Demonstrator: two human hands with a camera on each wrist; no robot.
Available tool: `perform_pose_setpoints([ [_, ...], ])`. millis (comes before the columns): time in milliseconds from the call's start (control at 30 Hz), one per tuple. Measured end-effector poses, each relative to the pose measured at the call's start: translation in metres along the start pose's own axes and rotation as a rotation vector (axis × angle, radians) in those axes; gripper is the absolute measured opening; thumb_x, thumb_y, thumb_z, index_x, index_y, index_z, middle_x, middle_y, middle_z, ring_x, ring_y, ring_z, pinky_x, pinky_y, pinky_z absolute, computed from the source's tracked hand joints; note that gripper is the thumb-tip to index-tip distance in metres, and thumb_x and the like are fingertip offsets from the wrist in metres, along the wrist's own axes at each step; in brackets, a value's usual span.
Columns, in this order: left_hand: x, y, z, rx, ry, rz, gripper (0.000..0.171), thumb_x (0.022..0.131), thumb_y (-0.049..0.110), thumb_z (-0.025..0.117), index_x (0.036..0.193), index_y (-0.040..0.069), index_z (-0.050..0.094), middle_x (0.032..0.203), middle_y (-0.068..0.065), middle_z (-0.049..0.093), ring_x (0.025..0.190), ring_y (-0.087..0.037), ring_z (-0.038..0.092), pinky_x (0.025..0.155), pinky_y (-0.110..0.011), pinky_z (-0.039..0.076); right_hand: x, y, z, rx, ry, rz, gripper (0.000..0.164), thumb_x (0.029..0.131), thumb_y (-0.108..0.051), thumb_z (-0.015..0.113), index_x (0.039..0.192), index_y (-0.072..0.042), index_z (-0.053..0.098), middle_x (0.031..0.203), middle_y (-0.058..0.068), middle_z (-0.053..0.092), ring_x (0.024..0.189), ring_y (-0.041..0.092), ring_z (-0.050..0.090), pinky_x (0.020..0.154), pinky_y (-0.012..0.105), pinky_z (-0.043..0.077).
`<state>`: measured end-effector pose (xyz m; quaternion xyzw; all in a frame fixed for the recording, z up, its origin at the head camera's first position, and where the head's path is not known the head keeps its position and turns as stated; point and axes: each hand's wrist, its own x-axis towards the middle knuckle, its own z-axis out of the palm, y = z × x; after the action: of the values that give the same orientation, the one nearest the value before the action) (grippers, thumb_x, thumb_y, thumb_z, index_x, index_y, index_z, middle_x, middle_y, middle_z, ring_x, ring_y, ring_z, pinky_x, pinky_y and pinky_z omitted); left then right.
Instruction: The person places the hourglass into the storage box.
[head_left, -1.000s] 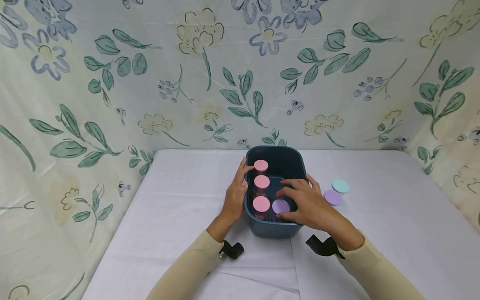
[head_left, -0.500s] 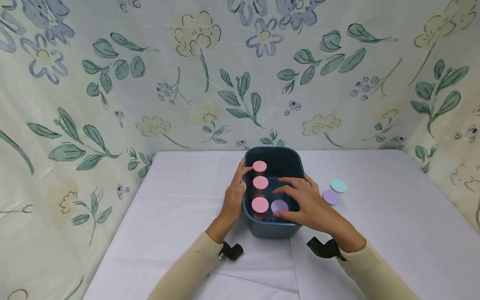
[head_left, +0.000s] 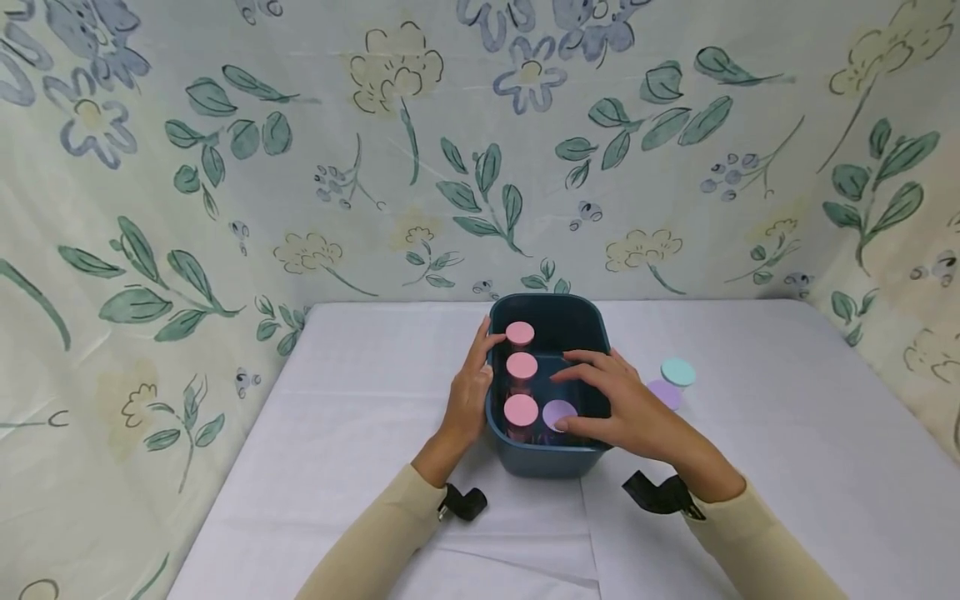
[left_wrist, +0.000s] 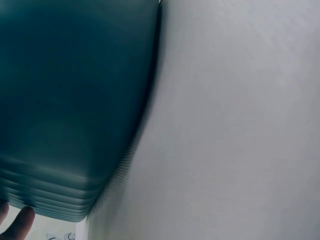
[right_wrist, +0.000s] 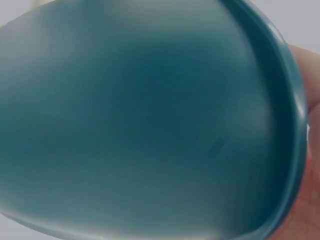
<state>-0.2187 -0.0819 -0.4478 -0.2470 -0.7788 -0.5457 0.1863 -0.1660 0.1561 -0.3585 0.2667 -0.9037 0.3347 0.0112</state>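
Observation:
In the head view, a dark blue bin (head_left: 551, 460) stands on the white-covered table, its end wall toward me. Three pink-lidded jars (head_left: 522, 365) line its left side, and a purple-lidded jar (head_left: 557, 411) is at the near right inside. My left hand (head_left: 468, 400) rests along the bin's left wall, one finger over the rim beside the farthest pink lid. Over the right rim reaches my right hand (head_left: 630, 412), fingers spread, thumb tip overlapping the purple lid's edge. Both wrist views are mostly filled by the bin's teal wall (left_wrist: 70, 100).
To the right of the bin, a mint-green-lidded item (head_left: 678, 372) and a purple-lidded item (head_left: 666, 393) sit on the table, the purple one partly behind my right hand. Flowered cloth (head_left: 420, 167) hangs behind and at both sides of the table.
My right hand has shifted slightly right, its fingers and thumb drawing back from the purple-lidded jar, which stays in the bin. The left hand keeps its place on the bin.

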Motion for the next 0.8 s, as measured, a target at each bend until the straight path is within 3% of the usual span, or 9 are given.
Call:
perform_pose_setpoints([
  [133, -0.001, 0.001, 0.000, 0.011, 0.002, -0.007, 0.049, 0.099, 0.028, 0.024, 0.144, 0.018, 0.041, 0.161, 0.000, 0.017, 0.146, -0.016, 0.018, 0.112, -0.053, 0.024, -0.001, 0.001, -0.004, 0.031, 0.018, 0.038, 0.050, 0.080, -0.047, 0.074, 0.123, -0.024, 0.061, 0.147, 0.006, 0.039, 0.134, 0.033, 0.034, 0.096, 0.065, 0.039],
  [533, 0.000, 0.001, 0.000, 0.009, 0.002, -0.001, 0.049, 0.099, 0.027, 0.024, 0.144, 0.015, 0.041, 0.161, -0.001, 0.017, 0.146, -0.017, 0.018, 0.112, -0.052, 0.024, -0.008, 0.004, -0.015, 0.045, 0.116, 0.025, 0.050, 0.082, -0.037, 0.075, 0.126, -0.019, 0.059, 0.144, 0.006, 0.045, 0.135, 0.032, 0.037, 0.100, 0.066, 0.034],
  [800, 0.000, 0.002, -0.001, 0.023, 0.004, -0.007, 0.050, 0.100, 0.031, 0.023, 0.144, 0.015, 0.042, 0.161, 0.001, 0.017, 0.146, -0.016, 0.018, 0.112, -0.052, 0.024, -0.017, 0.007, -0.022, 0.030, 0.139, 0.008, 0.054, 0.081, -0.035, 0.076, 0.129, -0.018, 0.057, 0.140, 0.005, 0.049, 0.130, 0.030, 0.044, 0.099, 0.061, 0.039],
])
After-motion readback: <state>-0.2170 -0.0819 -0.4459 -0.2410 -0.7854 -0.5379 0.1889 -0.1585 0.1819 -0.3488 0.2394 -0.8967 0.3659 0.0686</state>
